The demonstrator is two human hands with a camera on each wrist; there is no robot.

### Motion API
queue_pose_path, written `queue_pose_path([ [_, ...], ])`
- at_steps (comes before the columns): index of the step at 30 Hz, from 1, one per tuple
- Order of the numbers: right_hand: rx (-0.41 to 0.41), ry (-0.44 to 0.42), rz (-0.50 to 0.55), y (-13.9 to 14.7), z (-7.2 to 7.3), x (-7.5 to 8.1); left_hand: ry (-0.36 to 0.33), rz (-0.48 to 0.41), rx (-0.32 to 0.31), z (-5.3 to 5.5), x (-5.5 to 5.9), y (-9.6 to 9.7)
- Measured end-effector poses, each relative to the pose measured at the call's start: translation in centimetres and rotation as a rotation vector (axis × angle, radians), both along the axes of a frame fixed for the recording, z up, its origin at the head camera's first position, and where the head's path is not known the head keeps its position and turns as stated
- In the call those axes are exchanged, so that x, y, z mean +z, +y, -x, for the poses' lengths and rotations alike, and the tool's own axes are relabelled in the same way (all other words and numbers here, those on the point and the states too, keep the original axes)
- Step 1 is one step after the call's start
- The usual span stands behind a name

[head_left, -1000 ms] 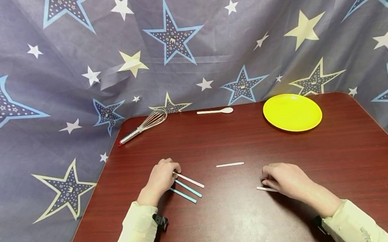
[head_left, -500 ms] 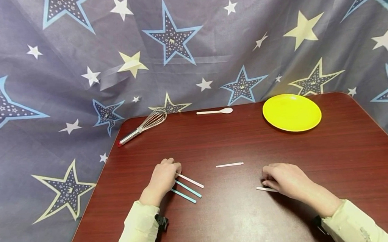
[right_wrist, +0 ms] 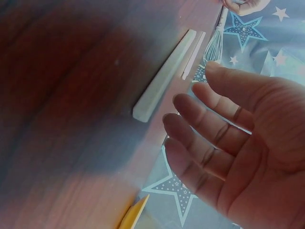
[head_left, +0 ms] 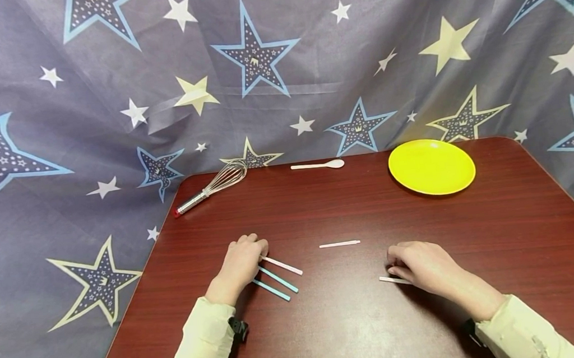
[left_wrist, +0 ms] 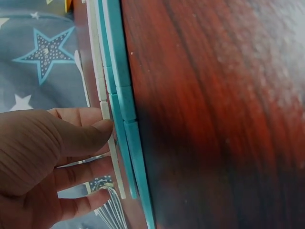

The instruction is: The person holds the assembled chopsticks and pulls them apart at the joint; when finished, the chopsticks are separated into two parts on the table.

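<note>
My left hand (head_left: 240,261) is at the left of the table, its thumb and index finger pinching a slim pale stick (head_left: 283,265). Two blue sticks (head_left: 278,279) lie beside that one, nearly parallel; the left wrist view shows a joint line in each blue stick (left_wrist: 125,102). Over on the right, my right hand (head_left: 422,266) hovers low with loosely bent fingers and nothing in its grasp. Just below it lies a short, tapered white stick (right_wrist: 164,78), partly hidden by the hand in the head view. Another short pale stick (head_left: 340,244) lies between the hands.
A whisk (head_left: 212,187) lies at the back left of the dark red wooden table (head_left: 329,333). Along the back edge are a white spoon (head_left: 318,165) and a yellow plate (head_left: 432,167). Behind the table hangs a star-patterned cloth (head_left: 308,59).
My left hand has shifted slightly right over the sticks. The free end of the pinched pale stick has swung a little away from the blue ones. My right hand stays put.
</note>
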State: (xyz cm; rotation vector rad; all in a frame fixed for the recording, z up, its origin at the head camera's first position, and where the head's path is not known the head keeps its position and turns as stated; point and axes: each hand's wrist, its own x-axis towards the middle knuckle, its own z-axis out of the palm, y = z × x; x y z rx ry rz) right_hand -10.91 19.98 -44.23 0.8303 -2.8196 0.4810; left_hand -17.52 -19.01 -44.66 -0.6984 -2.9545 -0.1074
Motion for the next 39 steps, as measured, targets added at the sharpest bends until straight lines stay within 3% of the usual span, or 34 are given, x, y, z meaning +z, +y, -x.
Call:
queue_pose_path([
  [12, 0.004, 0.001, 0.001, 0.0, 0.1, 0.1, -0.017, -0.027, -0.006, -0.1, 0.9, -0.2],
  [22, 0.000, -0.001, 0.003, 0.1, 0.2, -0.1, -0.085, -0.143, -0.014, -0.4, 2.3, 0.0],
  [28, -0.007, -0.009, 0.001, 0.0, 0.2, -0.1, -0.075, -0.196, -0.046, -0.7, 2.8, 0.6],
  [39, -0.032, 0.012, 0.001, -0.2, 0.1, 0.0, -0.028, -0.203, -0.125, -1.5, 2.8, 2.8],
])
